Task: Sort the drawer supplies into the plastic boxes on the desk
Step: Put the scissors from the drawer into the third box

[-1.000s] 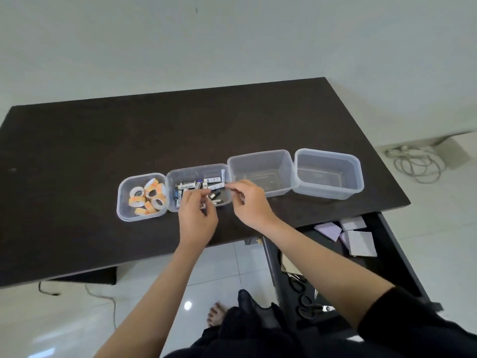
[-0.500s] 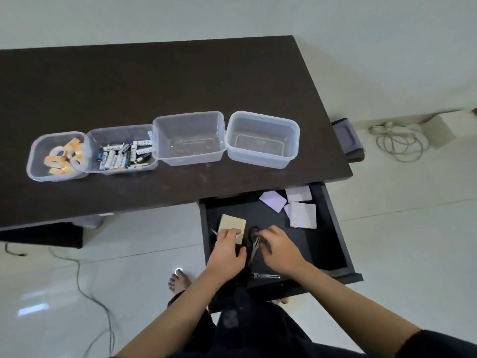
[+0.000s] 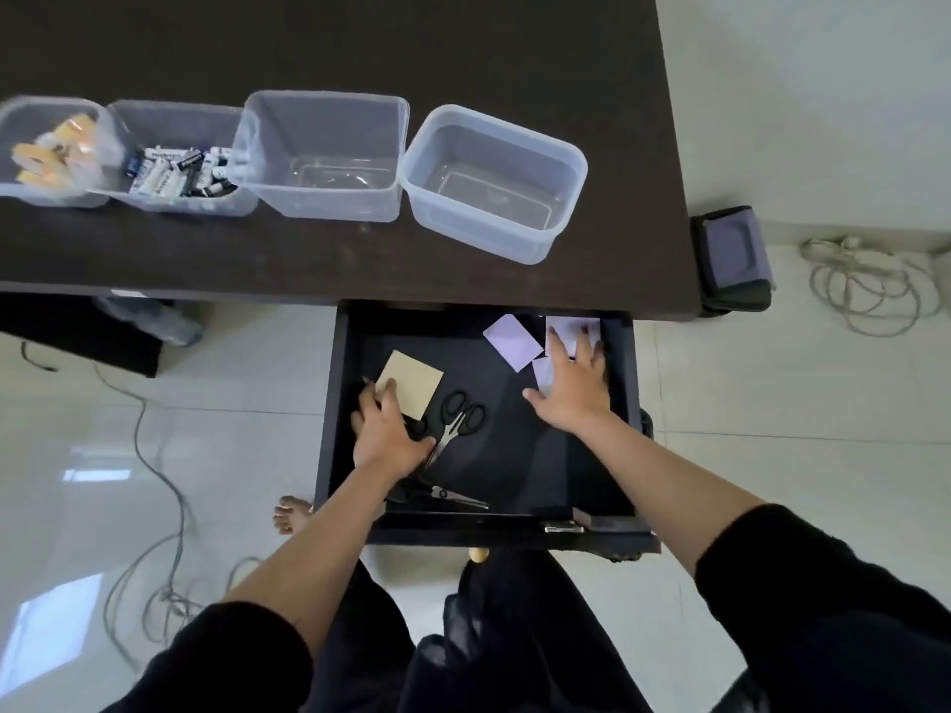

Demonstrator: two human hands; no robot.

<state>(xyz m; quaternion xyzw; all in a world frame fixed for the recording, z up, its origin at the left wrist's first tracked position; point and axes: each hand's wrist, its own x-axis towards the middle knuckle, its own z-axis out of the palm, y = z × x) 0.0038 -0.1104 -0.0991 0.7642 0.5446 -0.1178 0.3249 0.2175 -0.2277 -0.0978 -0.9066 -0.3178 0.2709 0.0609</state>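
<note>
Left hand point(image 3: 387, 434) low in the open drawer point(image 3: 514, 455), fingers resting on the near corner of the yellow sticky-note pad point(image 3: 411, 384); not clear if gripping it or only touching. Right hand point(image 3: 574, 388) at the far right of the drawer, fingers spread wide and laid flat over the lilac sticky-note pads point(image 3: 514, 342), closed on nothing. Hands well apart. Between them, black-handled scissors point(image 3: 460, 416) flat on the drawer floor, handles away from the person; a second pair of scissors point(image 3: 453, 496) near the front wall, partly hidden under the left forearm.

Above the drawer, on the dark desk point(image 3: 360, 43), four clear plastic boxes in a row: leftmost box point(image 3: 31, 190) with tape rolls point(image 3: 51, 156), blurred; next box point(image 3: 175, 203) with batteries point(image 3: 175, 172); third box point(image 3: 319, 198) and rightmost box point(image 3: 514, 239) holding nothing. Coiled cable point(image 3: 864, 285) on the white floor at right.
</note>
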